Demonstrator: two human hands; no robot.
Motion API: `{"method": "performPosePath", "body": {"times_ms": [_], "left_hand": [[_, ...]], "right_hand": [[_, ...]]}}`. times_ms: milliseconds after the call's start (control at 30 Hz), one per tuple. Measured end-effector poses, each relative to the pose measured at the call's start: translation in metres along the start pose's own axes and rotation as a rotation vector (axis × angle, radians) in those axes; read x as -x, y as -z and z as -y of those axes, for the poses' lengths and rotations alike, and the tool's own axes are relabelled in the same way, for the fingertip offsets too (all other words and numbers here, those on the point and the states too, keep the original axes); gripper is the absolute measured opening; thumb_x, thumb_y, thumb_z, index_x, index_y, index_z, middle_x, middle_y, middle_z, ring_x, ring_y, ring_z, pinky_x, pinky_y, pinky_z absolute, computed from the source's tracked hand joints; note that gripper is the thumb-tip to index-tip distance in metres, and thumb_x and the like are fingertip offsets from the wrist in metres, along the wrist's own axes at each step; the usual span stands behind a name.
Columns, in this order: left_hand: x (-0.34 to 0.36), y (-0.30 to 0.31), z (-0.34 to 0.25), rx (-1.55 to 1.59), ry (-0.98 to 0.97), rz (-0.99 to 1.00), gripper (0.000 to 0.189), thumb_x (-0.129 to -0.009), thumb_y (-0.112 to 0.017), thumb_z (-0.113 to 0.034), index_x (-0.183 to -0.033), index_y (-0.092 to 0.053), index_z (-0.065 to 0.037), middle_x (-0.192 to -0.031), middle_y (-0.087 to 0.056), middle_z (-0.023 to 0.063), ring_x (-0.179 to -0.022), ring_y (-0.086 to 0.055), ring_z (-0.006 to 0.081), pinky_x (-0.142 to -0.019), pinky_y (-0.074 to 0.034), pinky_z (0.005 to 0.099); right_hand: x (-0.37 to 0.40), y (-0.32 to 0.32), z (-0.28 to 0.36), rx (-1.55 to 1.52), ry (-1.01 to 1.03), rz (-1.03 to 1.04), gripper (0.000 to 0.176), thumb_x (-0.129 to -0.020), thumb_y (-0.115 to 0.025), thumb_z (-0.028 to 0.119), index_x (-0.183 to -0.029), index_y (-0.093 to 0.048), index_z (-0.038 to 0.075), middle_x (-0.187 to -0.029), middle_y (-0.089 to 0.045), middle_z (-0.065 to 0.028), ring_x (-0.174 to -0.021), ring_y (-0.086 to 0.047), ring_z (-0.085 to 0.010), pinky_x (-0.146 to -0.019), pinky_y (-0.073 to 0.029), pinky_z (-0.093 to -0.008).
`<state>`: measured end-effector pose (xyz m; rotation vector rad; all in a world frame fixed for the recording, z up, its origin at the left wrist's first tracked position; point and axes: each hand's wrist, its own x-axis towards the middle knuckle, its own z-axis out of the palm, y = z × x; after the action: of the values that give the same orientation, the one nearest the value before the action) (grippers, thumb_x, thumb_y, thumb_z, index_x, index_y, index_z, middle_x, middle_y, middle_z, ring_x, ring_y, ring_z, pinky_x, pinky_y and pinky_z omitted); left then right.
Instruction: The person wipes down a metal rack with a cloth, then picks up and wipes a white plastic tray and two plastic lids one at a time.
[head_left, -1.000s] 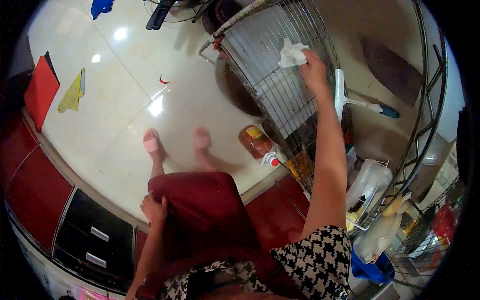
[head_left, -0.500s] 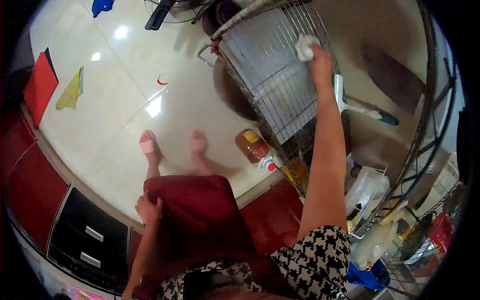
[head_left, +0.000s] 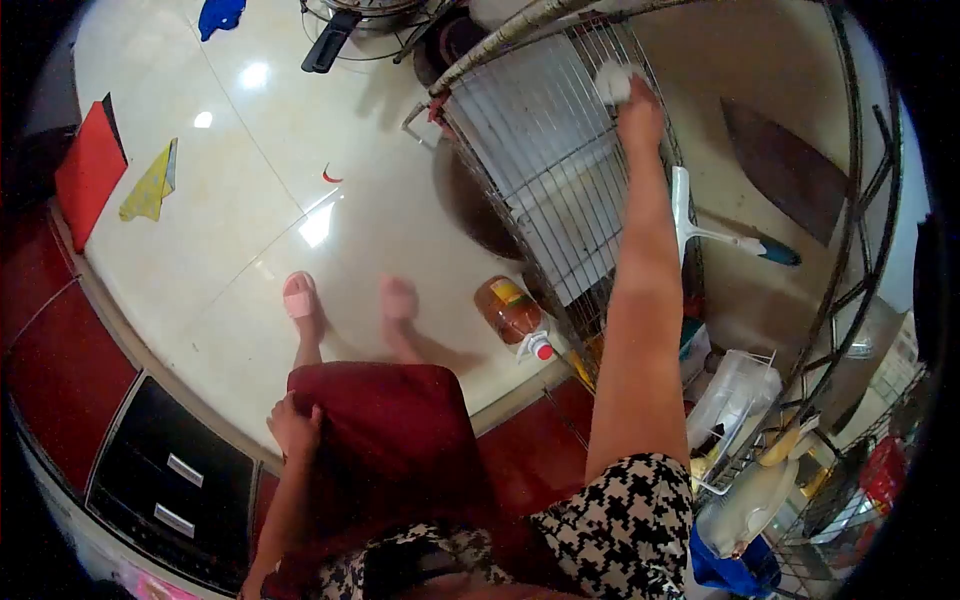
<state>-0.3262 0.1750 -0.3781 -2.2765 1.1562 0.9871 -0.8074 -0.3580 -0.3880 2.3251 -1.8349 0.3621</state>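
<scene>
My right hand (head_left: 640, 118) reaches far forward with its fingers closed on a crumpled white cloth (head_left: 614, 82). The cloth lies against the bars near the far end of a wire rack (head_left: 560, 165). Pale flat panels show behind those bars. Just right of my forearm is a white squeegee (head_left: 681, 205) with a dark teal handle end. My left hand (head_left: 294, 425) is low on the left, its fingers curled over the edge of the maroon apron (head_left: 390, 410) that hangs in front of me.
A large bottle of amber liquid (head_left: 510, 312) with a red cap is on the tiled floor beside the rack. Clear plastic containers (head_left: 737, 395) sit at the right. A pan with a black handle (head_left: 330, 42) is at the top. A yellow cloth (head_left: 152, 182) lies at the left.
The whole view has shifted slightly. My right hand and the white cloth have moved a little along the rack's far end. My left hand keeps its hold on the apron.
</scene>
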Motion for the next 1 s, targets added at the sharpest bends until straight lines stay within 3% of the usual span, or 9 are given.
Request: {"method": "performPosePath", "body": {"times_ms": [300, 467, 633, 700, 767, 833, 900, 1000], "left_hand": [[-0.001, -0.008, 0.004, -0.014, -0.042, -0.047, 0.055, -0.07, -0.065, -0.035, -0.115, -0.05, -0.008, -0.101, -0.054, 0.0107, -0.101, -0.049, 0.0281, -0.094, -0.032, 0.0444], [0.001, -0.009, 0.006, -0.015, -0.064, -0.066, 0.053, -0.071, -0.065, -0.035, -0.114, -0.05, -0.008, -0.1, -0.055, 0.0103, -0.1, -0.05, 0.0281, -0.092, -0.034, 0.0438], [-0.001, -0.006, 0.005, -0.021, -0.042, -0.024, 0.05, -0.071, -0.066, -0.034, -0.112, -0.051, -0.008, -0.1, -0.055, 0.0104, -0.099, -0.05, 0.0281, -0.09, -0.035, 0.0435], [0.0, -0.008, 0.007, -0.016, -0.066, -0.061, 0.05, -0.071, -0.066, -0.033, -0.111, -0.051, -0.008, -0.1, -0.055, 0.0107, -0.098, -0.05, 0.0284, -0.089, -0.035, 0.043], [0.003, -0.009, 0.008, -0.019, -0.096, -0.089, 0.049, -0.071, -0.066, -0.033, -0.11, -0.051, -0.008, -0.1, -0.055, 0.0111, -0.098, -0.05, 0.0286, -0.088, -0.036, 0.0425], [0.002, -0.004, 0.006, 0.007, -0.109, -0.071, 0.049, -0.07, -0.066, -0.032, -0.11, -0.052, -0.007, -0.099, -0.055, 0.0119, -0.097, -0.05, 0.0291, -0.086, -0.037, 0.0416], [0.001, -0.006, 0.009, -0.007, -0.115, -0.065, 0.049, -0.07, -0.066, -0.032, -0.11, -0.051, -0.007, -0.099, -0.055, 0.0121, -0.096, -0.051, 0.0293, -0.085, -0.037, 0.0416], [-0.001, -0.005, 0.007, -0.01, -0.121, -0.083, 0.049, -0.069, -0.066, -0.031, -0.109, -0.052, -0.007, -0.098, -0.055, 0.0125, -0.094, -0.051, 0.0296, -0.084, -0.038, 0.0418]], "right_hand": [[0.112, 0.046, -0.019, 0.084, -0.231, 0.028, 0.041, -0.075, -0.042, -0.006, -0.114, -0.053, 0.002, -0.119, -0.05, -0.021, -0.111, -0.047, -0.0346, -0.095, -0.037, -0.0389], [0.146, 0.059, -0.024, 0.093, -0.206, 0.034, 0.043, -0.075, -0.042, -0.006, -0.116, -0.051, 0.001, -0.119, -0.05, -0.0217, -0.112, -0.047, -0.0354, -0.096, -0.037, -0.0389], [0.138, 0.064, -0.008, 0.024, -0.32, 0.047, 0.049, -0.071, -0.05, -0.005, -0.119, -0.05, 0.004, -0.121, -0.048, -0.0216, -0.114, -0.045, -0.0351, -0.097, -0.036, -0.0383], [0.105, 0.065, 0.032, -0.211, -0.305, 0.066, 0.052, -0.07, -0.056, 0.001, -0.121, -0.049, 0.007, -0.124, -0.046, -0.0213, -0.117, -0.043, -0.0333, -0.098, -0.034, -0.0382], [0.081, 0.058, 0.08, -0.077, -0.084, 0.126, 0.053, -0.071, -0.059, 0.007, -0.123, -0.047, 0.012, -0.129, -0.042, -0.0177, -0.12, -0.039, -0.0315, -0.1, -0.032, -0.0383], [0.071, 0.049, 0.102, 0.018, -0.095, 0.119, 0.052, -0.073, -0.058, 0.008, -0.123, -0.047, 0.013, -0.13, -0.041, -0.0162, -0.121, -0.038, -0.031, -0.1, -0.031, -0.0384], [0.083, 0.047, 0.097, 0.113, -0.11, 0.11, 0.052, -0.074, -0.057, 0.008, -0.124, -0.046, 0.015, -0.132, -0.04, -0.0146, -0.122, -0.036, -0.0306, -0.101, -0.03, -0.0385], [0.123, 0.057, 0.059, -0.102, -0.156, 0.111, 0.046, -0.078, -0.054, 0.006, -0.122, -0.048, 0.015, -0.13, -0.042, -0.0146, -0.119, -0.039, -0.0311, -0.099, -0.033, -0.0399]]}}
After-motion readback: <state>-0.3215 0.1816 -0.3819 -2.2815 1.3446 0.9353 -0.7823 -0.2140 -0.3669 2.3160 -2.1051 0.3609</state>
